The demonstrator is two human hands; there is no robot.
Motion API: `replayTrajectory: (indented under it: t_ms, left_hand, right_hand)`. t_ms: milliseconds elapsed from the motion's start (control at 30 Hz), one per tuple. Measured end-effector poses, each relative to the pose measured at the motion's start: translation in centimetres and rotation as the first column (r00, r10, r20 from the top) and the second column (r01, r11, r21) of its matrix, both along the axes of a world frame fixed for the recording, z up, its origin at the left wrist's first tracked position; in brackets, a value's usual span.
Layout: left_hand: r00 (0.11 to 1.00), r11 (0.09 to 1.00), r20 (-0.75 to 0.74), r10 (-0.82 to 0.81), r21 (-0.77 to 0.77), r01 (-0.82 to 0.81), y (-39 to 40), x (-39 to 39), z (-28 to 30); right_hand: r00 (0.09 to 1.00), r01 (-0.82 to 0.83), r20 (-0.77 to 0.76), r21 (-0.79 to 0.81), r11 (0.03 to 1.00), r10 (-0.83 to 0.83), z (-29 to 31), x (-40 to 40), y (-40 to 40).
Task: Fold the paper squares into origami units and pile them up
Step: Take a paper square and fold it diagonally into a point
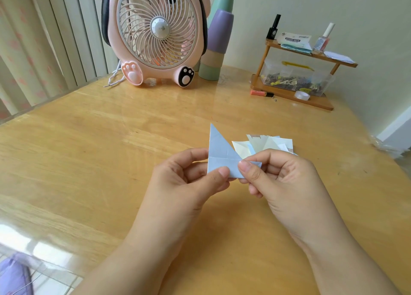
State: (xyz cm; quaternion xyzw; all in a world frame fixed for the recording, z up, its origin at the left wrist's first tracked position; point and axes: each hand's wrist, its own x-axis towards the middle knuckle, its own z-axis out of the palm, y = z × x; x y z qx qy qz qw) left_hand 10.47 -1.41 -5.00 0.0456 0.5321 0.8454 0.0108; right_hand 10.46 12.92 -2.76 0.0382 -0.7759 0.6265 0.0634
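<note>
Blue paper unit, part-folded, being held above the wooden table by both hands.

Left hand is pinching its lower left edge between thumb and fingers; right hand is pinching the lower right corner, thumb on top. One point is standing up beyond the grips. Pile of folded units is lying just behind, right of centre; pink fan is standing far left.

Wooden table, pale wall, striped curtains
</note>
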Motion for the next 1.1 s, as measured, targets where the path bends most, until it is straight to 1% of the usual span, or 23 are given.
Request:
replayTrajectory:
  t_ms: [267, 400, 567, 667, 733, 833, 867, 900, 933, 967, 1000, 1033, 1100]
  left_hand:
    - [1.0, 1.0, 0.005, 0.018, 0.003, -0.018, 0.0, 0.0, 0.1]
    - [0.999, 0.999, 0.046, 0.027, -0.032, -0.026, 0.0, -0.2, -0.2]
    - [0.998, 0.978, 0.06, 0.009, -0.206, 0.003, -0.3, -0.3, -0.1]
    - [0.999, 0.958, 0.027, 0.036, -0.285, -0.027, -0.5, -0.2, 0.1]
    - [0.999, 0.951, 0.008, 0.034, -0.309, -0.029, -0.5, 0.0, 0.3]
    - [0.997, 0.92, -0.07, 0.008, -0.391, -0.035, -1.0, 0.1, 0.6]
    - [0.993, 0.894, -0.118, -0.013, -0.445, -0.041, -1.3, 0.0, 0.5]
    - [0.985, 0.86, -0.168, -0.037, -0.507, -0.054, -1.7, 0.0, 0.4]
    - [0.968, 0.799, -0.244, -0.054, -0.593, -0.105, -2.2, 0.0, 0.1]
    - [0.931, 0.695, -0.358, -0.067, -0.686, -0.213, -2.7, 0.0, -0.1]
    - [0.871, 0.573, -0.475, -0.122, -0.751, -0.329, -3.2, -0.1, -0.4]
    - [0.802, 0.469, -0.557, -0.214, -0.779, -0.416, -3.7, -0.1, -0.5]
    - [0.679, 0.309, -0.613, -0.404, -0.79, -0.529, -4.4, -0.1, -1.6]
  right_hand:
    - [1.0, -0.012, -0.006, 0.023, 1.0, 0.012, 0.0, 0.0, 0.0]
    - [0.997, -0.027, 0.07, 0.062, 0.998, 0.023, -0.3, -0.3, 0.4]
    - [0.968, -0.123, 0.229, 0.066, 0.99, 0.106, -0.4, -0.4, 0.9]
    - [0.96, -0.166, 0.24, 0.073, 0.983, 0.144, -0.3, -0.3, 0.8]
    - [0.959, -0.18, 0.236, 0.074, 0.981, 0.158, -0.2, -0.3, 1.0]
    - [0.964, -0.19, 0.2, 0.047, 0.981, 0.177, -0.1, -0.3, 1.2]
    - [0.969, -0.191, 0.169, 0.067, 0.979, 0.178, -0.2, -0.4, 1.3]
    - [0.977, -0.186, 0.129, 0.125, 0.975, 0.17, -0.4, -0.5, 1.3]
    - [0.984, -0.172, 0.085, 0.214, 0.962, 0.157, -0.7, -0.5, 1.2]
    - [0.988, -0.154, 0.033, 0.317, 0.936, 0.152, -1.0, -0.6, 1.2]
    - [0.986, -0.136, -0.029, 0.431, 0.892, 0.164, -1.4, -0.6, 1.1]
    - [0.975, -0.122, -0.093, 0.54, 0.833, 0.204, -1.9, -0.7, 1.0]
    - [0.932, -0.099, -0.184, 0.697, 0.711, 0.311, -2.8, -0.9, 0.7]
